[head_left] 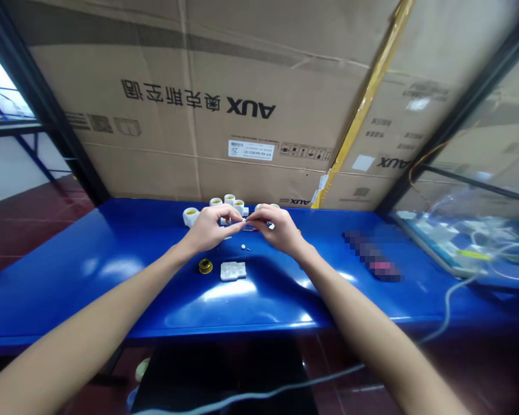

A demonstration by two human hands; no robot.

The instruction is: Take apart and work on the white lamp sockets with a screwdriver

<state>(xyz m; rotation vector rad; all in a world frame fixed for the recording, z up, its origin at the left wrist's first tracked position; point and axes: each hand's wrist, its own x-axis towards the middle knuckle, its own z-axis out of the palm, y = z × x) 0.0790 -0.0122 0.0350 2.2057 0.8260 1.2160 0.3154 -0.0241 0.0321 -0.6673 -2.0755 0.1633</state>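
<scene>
My left hand [213, 226] and my right hand [277, 226] meet fingertip to fingertip over the back of the blue table. Between them is a tiny white part [244, 219], pinched from both sides; its kind is too small to make out. Just below lie a small white round piece [243, 246] and a tiny screw-like piece [248, 249]. Nearer the front edge are a gold-coloured ring-shaped part [205, 266] and a flat white plastic piece [233, 271]. Behind my hands stand several white fittings with yellow inside, among them a white fitting [191, 217]. My hands partly hide other pieces there.
Large cardboard boxes [177, 127] wall off the back of the blue table [155, 311]. A blurred dark object [372, 256] lies at the right. Beyond it, a tray [441, 245] holds tangled tubes or cords. A pale cable [447, 305] hangs past the table's right side.
</scene>
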